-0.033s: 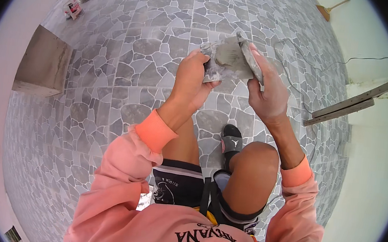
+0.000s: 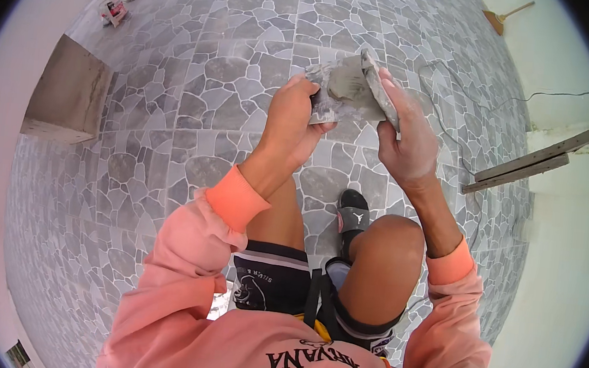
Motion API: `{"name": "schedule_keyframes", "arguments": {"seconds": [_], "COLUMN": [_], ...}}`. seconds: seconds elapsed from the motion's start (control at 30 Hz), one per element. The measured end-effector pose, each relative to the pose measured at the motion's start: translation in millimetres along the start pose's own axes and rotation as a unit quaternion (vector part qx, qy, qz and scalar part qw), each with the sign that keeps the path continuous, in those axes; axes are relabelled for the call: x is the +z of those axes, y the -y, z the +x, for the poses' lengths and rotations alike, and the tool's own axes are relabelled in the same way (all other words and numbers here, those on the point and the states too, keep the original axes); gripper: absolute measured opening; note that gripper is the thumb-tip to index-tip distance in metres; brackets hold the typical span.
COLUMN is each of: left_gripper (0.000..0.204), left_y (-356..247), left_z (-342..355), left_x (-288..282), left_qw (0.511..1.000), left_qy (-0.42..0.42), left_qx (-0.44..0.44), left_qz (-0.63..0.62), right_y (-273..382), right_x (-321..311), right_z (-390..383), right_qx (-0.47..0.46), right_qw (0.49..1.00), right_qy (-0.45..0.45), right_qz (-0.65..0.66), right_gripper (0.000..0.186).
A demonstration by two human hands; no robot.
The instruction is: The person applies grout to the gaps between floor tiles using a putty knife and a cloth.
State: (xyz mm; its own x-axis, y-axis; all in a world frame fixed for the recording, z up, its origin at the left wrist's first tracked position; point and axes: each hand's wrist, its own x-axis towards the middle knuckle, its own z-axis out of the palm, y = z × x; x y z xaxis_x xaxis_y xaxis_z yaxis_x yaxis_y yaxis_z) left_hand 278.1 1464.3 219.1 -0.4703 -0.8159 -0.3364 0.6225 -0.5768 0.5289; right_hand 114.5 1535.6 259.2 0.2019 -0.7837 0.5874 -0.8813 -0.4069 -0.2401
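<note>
My left hand [image 2: 288, 118] grips the near left side of a flat grey plate [image 2: 324, 109], thumb on top and fingertips beneath its edge. A wet grey lump of mortar [image 2: 348, 83] is spread over the plate. Closed round a second flat, mortar-coated blade [image 2: 380, 93], my right hand [image 2: 410, 138] holds it tilted up at the plate's right edge. The two tools meet or nearly meet there; I cannot tell which. Pale dust covers my right hand, and any handles are mostly hidden by my fingers. Both tools are held above the floor.
Stone-patterned grey tiles [image 2: 227, 71] cover the floor. A concrete block or pillar [image 2: 69, 91] stands left. At right, wooden planks [image 2: 523, 170] lean by the wall, near a thin cable [image 2: 448, 131]. A broom [image 2: 496, 20] and a red-and-white bag [image 2: 115, 10] lie farther off.
The surroundings sit very slightly shifted in the view. My hands and both tools keep practically the same position.
</note>
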Motion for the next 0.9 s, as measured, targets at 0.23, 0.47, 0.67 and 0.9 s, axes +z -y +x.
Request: {"name": "schedule_keyframes", "arguments": {"seconds": [0.23,0.47,0.67,0.9], "left_gripper": [0.027,0.034,0.048,0.053], "left_y": [-21,-36,-50,-30], "left_z": [-13,13,65,102], "left_x": [-31,-69,-138,-182], "left_qw": [0.998,0.992,0.974,0.974], "left_qy": [0.006,-0.017,0.011,-0.043], "left_qx": [0.034,0.064,0.115,0.097], "left_qz": [0.048,0.108,0.195,0.199], "right_y": [-17,-63,-78,-93], "right_x": [32,54,76,139], "right_z": [-14,-29,22,50], "right_qx": [-0.081,-0.013,-0.090,-0.308], "right_qw": [0.994,0.991,0.987,0.933], "right_qy": [0.057,0.128,0.121,0.186], "right_qz": [-0.039,-0.019,0.049,0.025], "right_gripper": [0.062,0.055,0.052,0.042]}}
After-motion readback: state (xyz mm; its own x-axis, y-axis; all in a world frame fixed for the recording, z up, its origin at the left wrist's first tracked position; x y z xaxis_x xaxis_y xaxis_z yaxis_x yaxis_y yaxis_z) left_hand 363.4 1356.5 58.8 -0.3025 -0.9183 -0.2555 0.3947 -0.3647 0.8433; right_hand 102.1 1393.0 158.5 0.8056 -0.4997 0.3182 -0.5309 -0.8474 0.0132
